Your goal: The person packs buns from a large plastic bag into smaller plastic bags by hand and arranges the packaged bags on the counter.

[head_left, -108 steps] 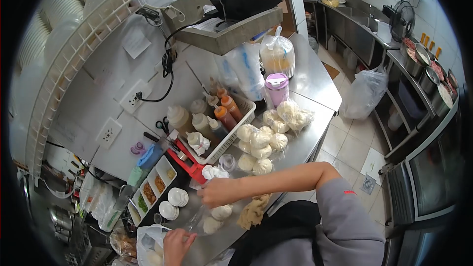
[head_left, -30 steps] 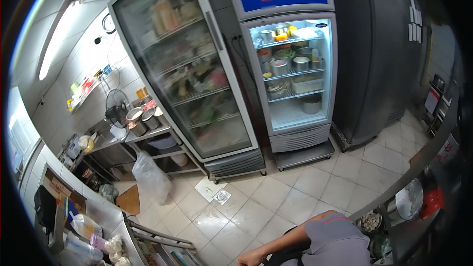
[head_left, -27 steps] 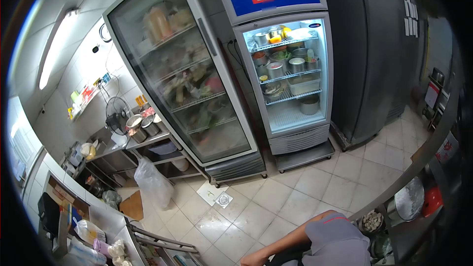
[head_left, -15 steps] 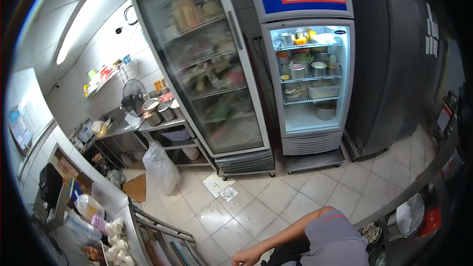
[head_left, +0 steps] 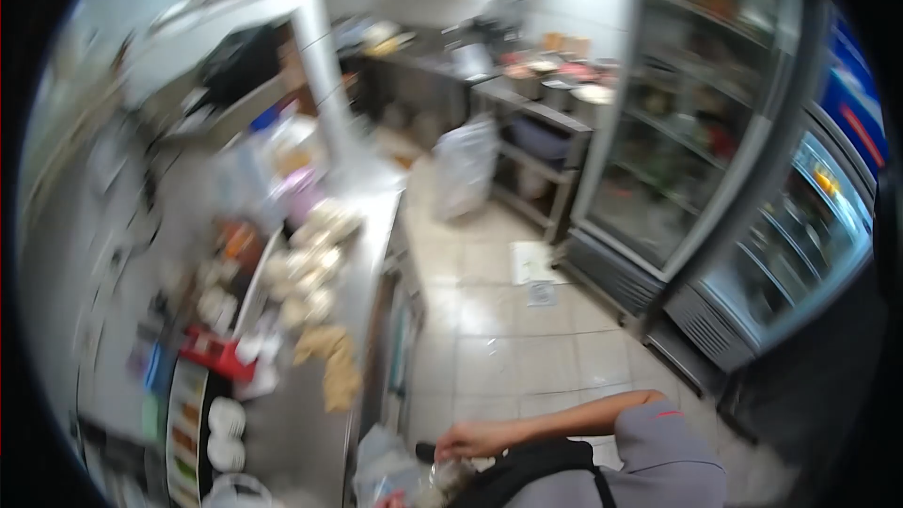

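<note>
My right hand is low in the view, its fingers curled around something I cannot make out. A small dark piece sticks out beside its fingertips. Just below lies a pale, crinkled, clear item, perhaps plastic. A whitish translucent plastic bag hangs left of the hand, by the counter's edge. Of my left hand only a blurred bit of fingers shows at the bottom border, near the bag; its grip is hidden.
A steel counter along the left bears white wrapped bundles, a tan cloth, a red item and a tray of food compartments. Two glass-door fridges stand right. A filled plastic bag sits on the tiled floor.
The view has swung left, bringing the counter close and shifting the fridges right. The bag and crinkled item beside my right hand have come into view, with a bit of my left hand.
</note>
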